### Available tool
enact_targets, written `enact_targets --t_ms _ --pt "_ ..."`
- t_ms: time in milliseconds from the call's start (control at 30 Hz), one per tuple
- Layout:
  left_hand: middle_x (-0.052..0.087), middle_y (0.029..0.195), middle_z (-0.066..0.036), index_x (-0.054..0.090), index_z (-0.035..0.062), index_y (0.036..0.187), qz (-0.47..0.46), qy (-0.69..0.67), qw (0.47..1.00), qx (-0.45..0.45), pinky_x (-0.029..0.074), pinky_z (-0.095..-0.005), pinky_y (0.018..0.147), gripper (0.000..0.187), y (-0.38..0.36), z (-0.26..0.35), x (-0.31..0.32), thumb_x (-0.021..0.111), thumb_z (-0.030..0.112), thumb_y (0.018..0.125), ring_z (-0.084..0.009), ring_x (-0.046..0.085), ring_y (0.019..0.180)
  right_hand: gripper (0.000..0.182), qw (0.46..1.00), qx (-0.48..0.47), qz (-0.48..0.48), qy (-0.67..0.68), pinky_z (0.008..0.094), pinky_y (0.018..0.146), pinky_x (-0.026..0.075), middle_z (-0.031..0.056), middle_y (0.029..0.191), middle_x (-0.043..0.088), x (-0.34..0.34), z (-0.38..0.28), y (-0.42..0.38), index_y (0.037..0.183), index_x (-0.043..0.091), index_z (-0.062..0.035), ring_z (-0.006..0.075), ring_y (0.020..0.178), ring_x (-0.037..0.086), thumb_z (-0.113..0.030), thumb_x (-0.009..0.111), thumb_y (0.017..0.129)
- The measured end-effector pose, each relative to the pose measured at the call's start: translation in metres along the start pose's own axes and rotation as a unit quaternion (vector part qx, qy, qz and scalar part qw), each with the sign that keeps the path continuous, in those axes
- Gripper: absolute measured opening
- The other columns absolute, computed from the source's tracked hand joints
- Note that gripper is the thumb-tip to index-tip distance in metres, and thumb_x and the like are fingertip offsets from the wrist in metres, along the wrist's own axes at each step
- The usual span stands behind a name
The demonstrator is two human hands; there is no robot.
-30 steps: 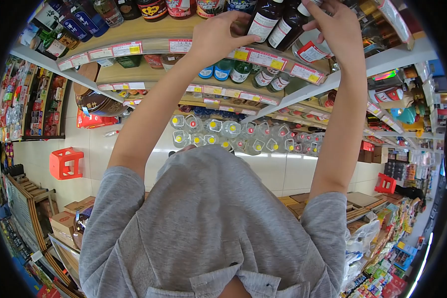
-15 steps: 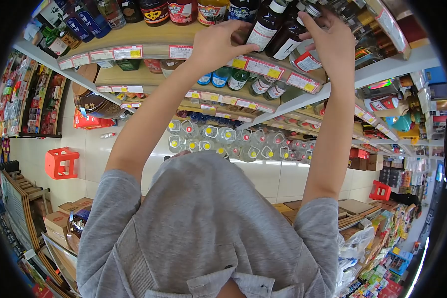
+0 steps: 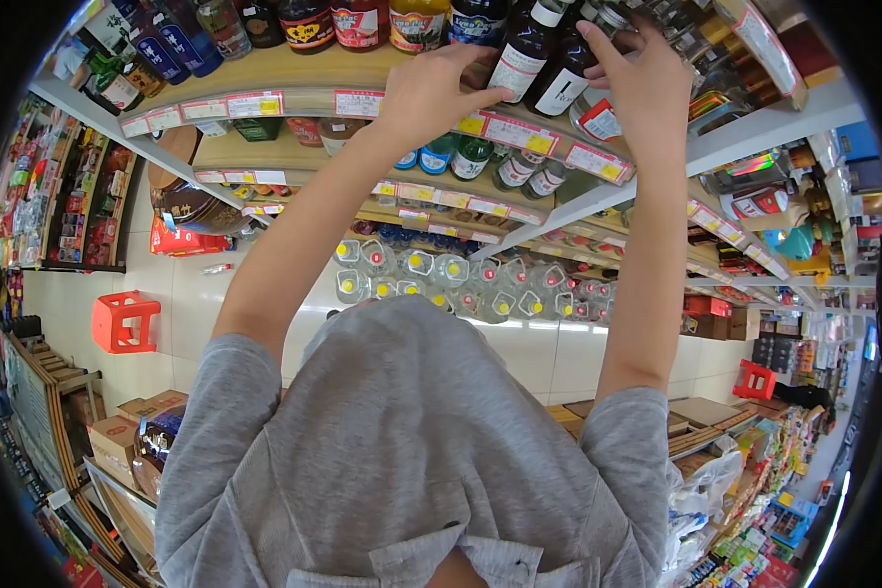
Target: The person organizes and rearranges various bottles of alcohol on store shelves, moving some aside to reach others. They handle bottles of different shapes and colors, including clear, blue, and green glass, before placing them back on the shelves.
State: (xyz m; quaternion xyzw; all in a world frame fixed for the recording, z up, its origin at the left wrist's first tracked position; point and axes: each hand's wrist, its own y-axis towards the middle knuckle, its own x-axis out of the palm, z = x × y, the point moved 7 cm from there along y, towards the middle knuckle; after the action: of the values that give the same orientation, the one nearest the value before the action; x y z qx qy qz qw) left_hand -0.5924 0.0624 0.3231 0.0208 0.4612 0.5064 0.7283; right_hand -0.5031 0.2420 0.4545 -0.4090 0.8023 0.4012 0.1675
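Dark sauce bottles [image 3: 537, 54] on the top shelf [image 3: 294, 83]: my left hand [image 3: 431, 88] and right hand [image 3: 637, 83], fingers spread, steady them; next, straighten gently.

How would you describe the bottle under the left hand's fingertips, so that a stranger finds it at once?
Look at the top wooden shelf, above the row of price tags. Near its right end, two dark bottles with white labels lean side by side between the raised hands. The left hand touches the left dark bottle; the other bottle stands nearer the right hand.
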Motion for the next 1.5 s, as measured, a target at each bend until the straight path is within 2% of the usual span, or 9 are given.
enact_targets --t_ms 233,333,400,600,800,900,1000,1400,1500 --pt "0.064 0.138 -0.019 0.060 0.0057 0.144 0.188 -0.143 0.969 0.070 0.050 -0.0434 0.107 0.053 -0.063 0.043 -0.040 0.071 0.031 0.098 -0.0354 0.062 0.129 0.057 0.918 -0.106 0.166 0.344 0.0388 0.082 0.061 0.0225 0.153 0.055 0.018 0.013 -0.127 0.150 0.048 0.0025 0.0319 0.114 0.072 -0.040 0.047 0.112" --pt "0.059 0.146 -0.022 0.057 0.0035 0.146 0.143 -0.152 0.968 0.142 0.041 -0.0479 0.116 0.050 -0.112 0.082 -0.047 0.066 0.023 0.100 -0.0412 0.053 0.138 0.078 0.834 0.066 -0.056 0.545 0.0461 0.126 0.029 0.0144 0.168 0.038 0.112 0.004 -0.183 0.164 0.032 -0.0015 0.0304 0.154 0.036 -0.059 0.031 0.111" --pt "0.057 0.148 -0.024 0.057 0.0026 0.146 0.087 -0.078 0.975 0.188 0.037 -0.0483 0.119 0.049 -0.124 0.077 -0.041 0.064 0.020 0.100 -0.0419 0.049 0.141 0.081 0.690 0.253 -0.119 0.667 0.0437 0.124 0.031 0.0140 0.170 0.034 0.152 -0.028 -0.225 0.165 0.030 -0.0014 0.0283 0.154 0.037 -0.061 0.031 0.111" --pt "0.060 0.141 -0.021 0.061 0.0029 0.138 0.192 -0.044 0.980 0.027 0.046 -0.0467 0.108 0.040 -0.117 -0.022 -0.073 0.065 0.013 0.100 -0.0376 0.060 0.123 0.058 0.792 0.060 -0.220 0.566 0.0393 0.115 0.042 0.0165 0.158 0.048 0.137 -0.044 -0.217 0.159 0.039 -0.0019 0.0249 0.139 0.053 -0.039 0.043 0.114" --pt "0.072 0.123 -0.016 0.065 -0.0009 0.130 0.261 0.031 0.961 0.087 0.059 -0.0335 0.069 0.037 0.011 0.008 -0.158 0.075 0.016 0.098 -0.0191 0.073 0.091 0.026 0.802 0.191 -0.220 0.522 0.0296 0.087 0.052 0.0073 0.107 0.070 0.164 -0.005 -0.241 0.124 0.064 0.0000 0.0129 0.091 0.065 -0.019 0.052 0.112" --pt "0.072 0.128 -0.017 0.066 -0.0011 0.132 0.113 0.066 0.991 -0.019 0.054 -0.0442 0.099 0.046 0.071 -0.008 -0.154 0.071 0.035 0.103 -0.0309 0.068 0.116 0.023 0.807 0.181 -0.255 0.501 0.0282 0.084 0.053 0.0067 0.102 0.069 0.162 -0.013 -0.256 0.119 0.065 0.0000 0.0124 0.089 0.065 -0.018 0.052 0.112" --pt "0.075 0.114 -0.011 0.060 0.0032 0.139 -0.017 -0.049 0.998 -0.020 0.063 -0.0337 0.071 0.045 0.083 -0.009 -0.141 0.073 0.019 0.099 -0.0213 0.077 0.081 0.022 0.803 0.182 -0.270 0.500 0.0280 0.084 0.054 0.0057 0.100 0.069 0.161 -0.019 -0.270 0.117 0.065 -0.0007 0.0120 0.091 0.065 -0.017 0.052 0.112" --pt "0.075 0.115 -0.012 0.058 0.0181 0.146 -0.008 0.289 0.918 0.271 0.062 -0.0423 0.072 0.043 0.110 -0.011 -0.158 0.067 0.025 0.104 -0.0268 0.076 0.086 0.019 0.810 0.213 -0.212 0.504 0.0272 0.079 0.051 0.0053 0.096 0.068 0.148 0.007 -0.282 0.113 0.066 -0.0009 0.0113 0.086 0.064 -0.015 0.053 0.112" --pt "0.075 0.116 -0.010 0.060 0.0208 0.143 -0.014 0.397 0.903 0.166 0.062 -0.0461 0.080 0.038 0.105 -0.014 -0.182 0.063 0.029 0.106 -0.0320 0.075 0.093 0.019 0.810 0.217 -0.208 0.503 0.0269 0.079 0.051 0.0051 0.095 0.068 0.150 0.015 -0.284 0.113 0.066 -0.0009 0.0111 0.085 0.063 -0.015 0.053 0.112"
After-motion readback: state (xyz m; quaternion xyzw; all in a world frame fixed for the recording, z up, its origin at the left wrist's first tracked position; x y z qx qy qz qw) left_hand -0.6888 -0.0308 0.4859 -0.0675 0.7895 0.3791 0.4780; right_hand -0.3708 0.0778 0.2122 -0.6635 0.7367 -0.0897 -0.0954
